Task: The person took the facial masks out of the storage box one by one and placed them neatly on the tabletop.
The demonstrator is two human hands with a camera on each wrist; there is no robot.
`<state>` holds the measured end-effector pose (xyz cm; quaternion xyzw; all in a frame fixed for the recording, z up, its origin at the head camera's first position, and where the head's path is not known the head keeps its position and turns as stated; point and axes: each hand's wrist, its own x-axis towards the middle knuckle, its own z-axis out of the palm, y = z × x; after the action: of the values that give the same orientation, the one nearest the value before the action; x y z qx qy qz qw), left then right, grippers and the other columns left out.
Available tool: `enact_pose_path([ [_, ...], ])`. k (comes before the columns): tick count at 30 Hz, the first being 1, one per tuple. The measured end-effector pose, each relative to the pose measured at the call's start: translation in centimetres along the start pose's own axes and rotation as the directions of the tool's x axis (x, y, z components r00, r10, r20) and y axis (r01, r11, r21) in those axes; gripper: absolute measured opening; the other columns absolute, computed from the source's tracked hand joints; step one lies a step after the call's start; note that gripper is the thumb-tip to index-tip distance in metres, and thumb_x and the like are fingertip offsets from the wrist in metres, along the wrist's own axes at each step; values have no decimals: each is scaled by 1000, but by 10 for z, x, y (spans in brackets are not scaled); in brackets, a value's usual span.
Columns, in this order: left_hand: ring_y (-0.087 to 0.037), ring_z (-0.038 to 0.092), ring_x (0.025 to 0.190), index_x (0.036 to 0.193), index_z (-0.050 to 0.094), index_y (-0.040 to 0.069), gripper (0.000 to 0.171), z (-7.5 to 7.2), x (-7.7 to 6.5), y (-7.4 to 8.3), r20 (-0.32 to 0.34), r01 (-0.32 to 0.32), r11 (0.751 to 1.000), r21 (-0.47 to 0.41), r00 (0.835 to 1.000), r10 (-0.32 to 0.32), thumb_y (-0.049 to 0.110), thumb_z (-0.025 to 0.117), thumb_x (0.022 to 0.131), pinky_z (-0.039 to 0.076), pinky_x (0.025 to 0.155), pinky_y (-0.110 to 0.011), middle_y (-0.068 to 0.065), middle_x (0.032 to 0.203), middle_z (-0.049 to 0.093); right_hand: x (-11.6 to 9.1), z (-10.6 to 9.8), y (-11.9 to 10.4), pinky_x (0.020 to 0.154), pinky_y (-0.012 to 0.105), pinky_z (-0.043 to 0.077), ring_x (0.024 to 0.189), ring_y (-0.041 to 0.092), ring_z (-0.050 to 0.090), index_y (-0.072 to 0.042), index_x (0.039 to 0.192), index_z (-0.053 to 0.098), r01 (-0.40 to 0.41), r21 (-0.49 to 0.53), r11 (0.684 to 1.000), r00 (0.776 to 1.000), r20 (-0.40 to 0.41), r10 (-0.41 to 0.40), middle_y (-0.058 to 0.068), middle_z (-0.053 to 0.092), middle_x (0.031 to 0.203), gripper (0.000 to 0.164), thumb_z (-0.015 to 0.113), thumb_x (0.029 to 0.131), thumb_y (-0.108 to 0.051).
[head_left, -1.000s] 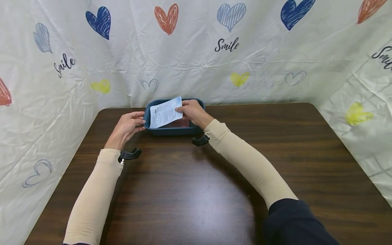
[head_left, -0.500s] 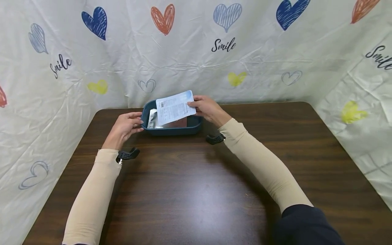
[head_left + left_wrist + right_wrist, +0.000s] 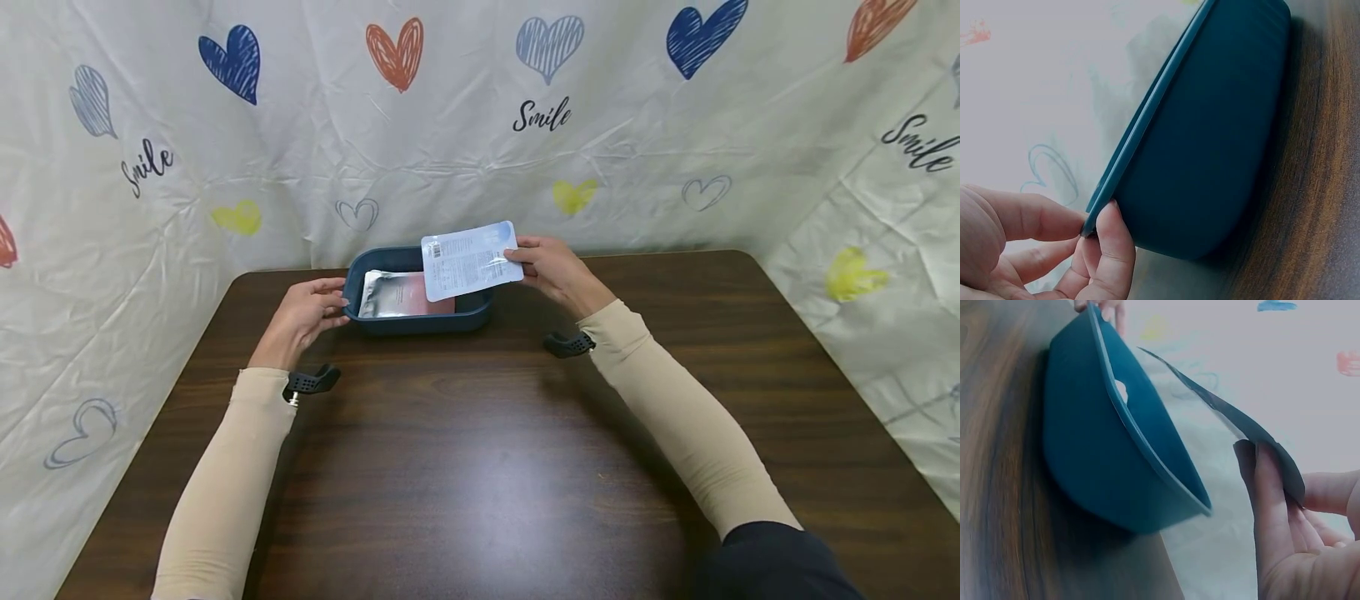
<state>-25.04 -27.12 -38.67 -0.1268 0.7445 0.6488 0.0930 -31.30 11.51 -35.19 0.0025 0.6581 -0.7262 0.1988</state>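
A dark blue plastic basin (image 3: 417,325) stands at the table's back edge. My left hand (image 3: 303,317) pinches its left rim between thumb and fingers, as the left wrist view shows close up. My right hand (image 3: 558,271) grips the right end of a pale blue flat sachet (image 3: 471,262), printed with small text and a barcode. The sachet is raised over the basin's right part, and the right wrist view shows it edge-on above the rim. Inside the basin lies a silver and pink sachet (image 3: 401,294), its right part partly covered by the pale blue one in the head view.
The dark wood-grain table (image 3: 450,467) spreads in front of the basin. Behind it hangs a white cloth (image 3: 450,108) printed with hearts and the word Smile. A black wrist strap (image 3: 313,380) sits on the left arm, another (image 3: 568,344) on the right.
My right hand has lifted the pale blue sachet out of the basin and carried it right, uncovering the silver and pink sachet. My left hand stays on the rim.
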Motion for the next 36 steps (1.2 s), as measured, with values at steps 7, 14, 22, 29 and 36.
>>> enact_pose_path([
  [7, -25, 60, 106, 155, 40, 6, 55, -2, 0, -1, 10, 0, 1000, -9, 1000, 0, -1, 51, 102, 58, 80, -26, -20, 147, 43, -9, -22, -1, 77, 29, 57, 87, 15, 73, -5, 147, 51, -3, 26, 1000, 1000, 2, 3, 3, 71, 105, 48, 63, 100, -8],
  [14, -26, 60, 107, 155, 41, 6, 56, -1, 2, -2, 13, 7, 1000, -24, 1000, -7, -2, 51, 101, 58, 82, -28, -20, 146, 44, -15, -43, -1, 73, 27, 58, 83, 15, 73, -3, 149, 46, -10, 50, 999, 1000, -9, 10, 2, 74, 97, 54, 65, 98, -5],
  [22, -25, 58, 108, 155, 40, 6, 56, -1, 2, -3, 13, 9, 1000, -21, 1000, -9, -2, 52, 101, 58, 84, -29, -18, 145, 44, -22, -66, 0, 76, 25, 56, 84, 13, 70, -7, 149, 48, -14, 45, 999, 999, -34, 16, 0, 72, 98, 56, 69, 96, -8],
  [29, -27, 57, 111, 155, 41, 6, 55, -1, 0, -2, 10, 4, 1000, -10, 1000, -3, -1, 52, 102, 58, 83, -28, -19, 146, 44, -27, -85, 2, 78, 25, 56, 87, 12, 70, -5, 152, 41, -10, 89, 996, 1000, -24, 12, 0, 72, 100, 58, 64, 99, -4],
  [36, -27, 58, 109, 154, 42, 5, 54, 0, 1, -1, 2, 0, 1000, -17, 1000, 0, -2, 52, 101, 58, 80, -27, -19, 144, 46, -29, -101, 3, 77, 26, 56, 88, 13, 71, -5, 154, 36, -34, 133, 990, 999, -25, 38, 2, 70, 100, 58, 58, 100, 1],
])
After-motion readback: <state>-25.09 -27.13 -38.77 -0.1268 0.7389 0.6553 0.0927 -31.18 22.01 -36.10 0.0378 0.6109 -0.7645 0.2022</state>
